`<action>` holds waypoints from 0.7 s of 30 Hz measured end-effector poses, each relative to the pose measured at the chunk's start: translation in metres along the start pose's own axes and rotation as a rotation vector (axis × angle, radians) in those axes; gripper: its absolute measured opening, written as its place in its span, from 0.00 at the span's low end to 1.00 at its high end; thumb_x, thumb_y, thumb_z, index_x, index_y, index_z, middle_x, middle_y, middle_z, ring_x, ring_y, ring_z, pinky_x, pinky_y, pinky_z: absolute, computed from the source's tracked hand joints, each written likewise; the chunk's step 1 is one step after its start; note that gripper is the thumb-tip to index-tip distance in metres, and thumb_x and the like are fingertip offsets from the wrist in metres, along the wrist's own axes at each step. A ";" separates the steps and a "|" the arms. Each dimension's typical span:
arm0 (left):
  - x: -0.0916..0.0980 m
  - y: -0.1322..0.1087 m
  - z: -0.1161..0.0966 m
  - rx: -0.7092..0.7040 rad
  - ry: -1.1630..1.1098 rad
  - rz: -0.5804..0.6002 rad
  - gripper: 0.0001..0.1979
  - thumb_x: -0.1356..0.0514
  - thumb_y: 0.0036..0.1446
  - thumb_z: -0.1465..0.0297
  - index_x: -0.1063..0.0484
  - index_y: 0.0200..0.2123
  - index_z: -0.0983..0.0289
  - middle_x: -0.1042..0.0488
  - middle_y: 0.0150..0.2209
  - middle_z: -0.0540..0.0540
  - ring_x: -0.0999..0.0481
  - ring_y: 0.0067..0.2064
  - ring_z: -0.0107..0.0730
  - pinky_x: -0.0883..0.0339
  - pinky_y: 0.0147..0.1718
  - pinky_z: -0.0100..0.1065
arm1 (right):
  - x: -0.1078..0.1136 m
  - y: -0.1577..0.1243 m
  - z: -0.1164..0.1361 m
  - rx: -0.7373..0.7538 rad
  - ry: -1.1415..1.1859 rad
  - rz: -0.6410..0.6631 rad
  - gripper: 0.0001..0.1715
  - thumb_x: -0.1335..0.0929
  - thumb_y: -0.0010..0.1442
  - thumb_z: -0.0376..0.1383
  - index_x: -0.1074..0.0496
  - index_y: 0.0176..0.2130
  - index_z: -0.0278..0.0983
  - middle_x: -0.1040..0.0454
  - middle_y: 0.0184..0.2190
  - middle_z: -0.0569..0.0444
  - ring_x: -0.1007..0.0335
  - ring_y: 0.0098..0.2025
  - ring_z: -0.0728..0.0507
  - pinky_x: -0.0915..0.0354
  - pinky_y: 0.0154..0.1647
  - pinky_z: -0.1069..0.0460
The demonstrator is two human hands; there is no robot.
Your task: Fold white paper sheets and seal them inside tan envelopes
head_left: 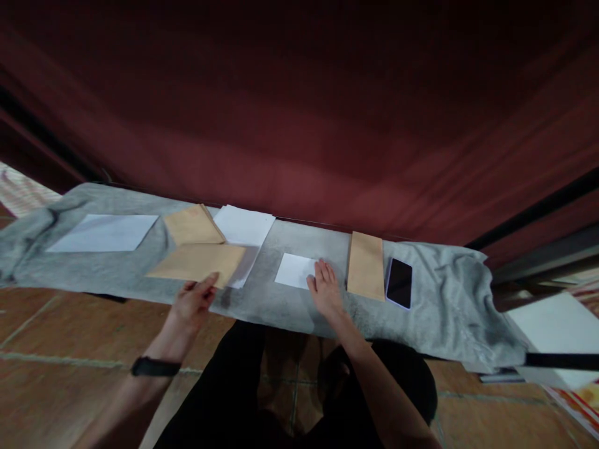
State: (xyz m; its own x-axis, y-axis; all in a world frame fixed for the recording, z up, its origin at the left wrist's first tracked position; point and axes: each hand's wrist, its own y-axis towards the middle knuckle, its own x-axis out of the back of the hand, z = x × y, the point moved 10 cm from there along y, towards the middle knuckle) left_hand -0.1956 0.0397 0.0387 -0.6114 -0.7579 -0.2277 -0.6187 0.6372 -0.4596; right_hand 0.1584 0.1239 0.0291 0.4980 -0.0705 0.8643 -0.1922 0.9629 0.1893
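Pinched in my left hand [197, 298] is the near edge of a brown paper envelope [196, 260], which overlaps a stack of white paper [246, 226]. Just behind it lie more brown envelopes [193, 224], stacked at an angle. My right hand [325, 288] rests flat, fingers stretched out, over the right end of a small white folded paper [294, 270]. That paper's covered end is hidden by the fingers. Right of this hand is another brown envelope [365, 265], lying upright on the cloth, apart from the fingers.
A grey cloth [262, 305] covers the long narrow surface. On its left lies a white sheet [105, 232]; a phone [399, 283] is on the right. A dark red curtain [299, 156] hangs behind. My legs are just below the front edge. White boards [559, 324] stand at far right.
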 end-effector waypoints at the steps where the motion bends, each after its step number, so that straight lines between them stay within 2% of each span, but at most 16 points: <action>1: -0.015 -0.014 0.020 0.026 -0.031 0.057 0.19 0.25 0.35 0.79 0.35 0.19 0.64 0.29 0.18 0.43 0.32 0.19 0.19 0.42 0.17 0.21 | 0.000 0.000 0.007 0.026 0.095 0.012 0.30 0.40 0.72 0.42 0.37 0.68 0.31 0.41 0.71 0.41 0.49 0.73 0.38 0.47 0.72 0.40; 4: -0.054 -0.055 0.073 0.075 -0.090 0.149 0.19 0.23 0.32 0.78 0.31 0.22 0.63 0.25 0.22 0.44 0.28 0.21 0.20 0.35 0.20 0.22 | -0.009 -0.003 0.026 0.022 0.466 0.106 0.28 0.41 0.73 0.46 0.32 0.65 0.39 0.32 0.66 0.46 0.36 0.67 0.42 0.35 0.66 0.45; 6: -0.078 -0.076 0.101 0.105 -0.074 0.227 0.19 0.22 0.31 0.75 0.28 0.24 0.63 0.25 0.21 0.44 0.29 0.20 0.21 0.35 0.20 0.23 | -0.023 -0.008 0.035 -0.047 0.749 0.225 0.27 0.42 0.73 0.47 0.30 0.62 0.41 0.24 0.58 0.48 0.25 0.57 0.42 0.27 0.55 0.46; 8: -0.093 -0.088 0.120 0.128 -0.051 0.284 0.18 0.22 0.33 0.73 0.25 0.27 0.63 0.23 0.22 0.45 0.28 0.20 0.22 0.34 0.20 0.25 | -0.036 -0.012 0.038 -0.155 0.966 0.315 0.25 0.40 0.71 0.47 0.28 0.59 0.40 0.19 0.50 0.49 0.21 0.46 0.42 0.24 0.44 0.47; 10: -0.099 -0.091 0.130 0.158 -0.042 0.316 0.17 0.22 0.34 0.73 0.24 0.27 0.64 0.23 0.22 0.46 0.27 0.20 0.23 0.34 0.20 0.24 | -0.044 -0.015 0.033 -0.282 1.069 0.354 0.21 0.35 0.66 0.45 0.26 0.54 0.39 0.18 0.44 0.50 0.20 0.39 0.42 0.24 0.38 0.48; 13: -0.101 -0.086 0.139 0.246 -0.039 0.335 0.15 0.23 0.39 0.74 0.27 0.23 0.64 0.24 0.20 0.47 0.25 0.22 0.23 0.32 0.21 0.23 | -0.044 -0.016 0.024 -0.392 1.105 0.384 0.16 0.34 0.63 0.39 0.24 0.49 0.39 0.18 0.39 0.52 0.21 0.35 0.43 0.24 0.37 0.48; 17: -0.103 -0.085 0.142 0.367 -0.043 0.381 0.10 0.27 0.48 0.77 0.26 0.24 0.65 0.24 0.21 0.49 0.24 0.23 0.22 0.31 0.22 0.21 | -0.040 -0.016 0.021 -0.389 1.128 0.441 0.16 0.35 0.63 0.36 0.23 0.49 0.40 0.18 0.37 0.52 0.21 0.35 0.42 0.24 0.38 0.48; 21: -0.104 -0.096 0.151 0.434 0.025 0.444 0.06 0.28 0.52 0.75 0.23 0.29 0.65 0.20 0.25 0.53 0.22 0.25 0.25 0.29 0.23 0.22 | -0.041 -0.014 0.020 -0.390 1.141 0.415 0.15 0.34 0.62 0.37 0.24 0.48 0.38 0.19 0.34 0.53 0.24 0.28 0.45 0.27 0.29 0.52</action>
State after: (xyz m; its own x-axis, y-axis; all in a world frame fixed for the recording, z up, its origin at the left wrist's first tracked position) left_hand 0.0020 0.0364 -0.0231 -0.7791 -0.4264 -0.4595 -0.0487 0.7720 -0.6337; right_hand 0.1239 0.1084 0.0001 0.9389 0.3291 -0.1008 -0.3439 0.8848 -0.3143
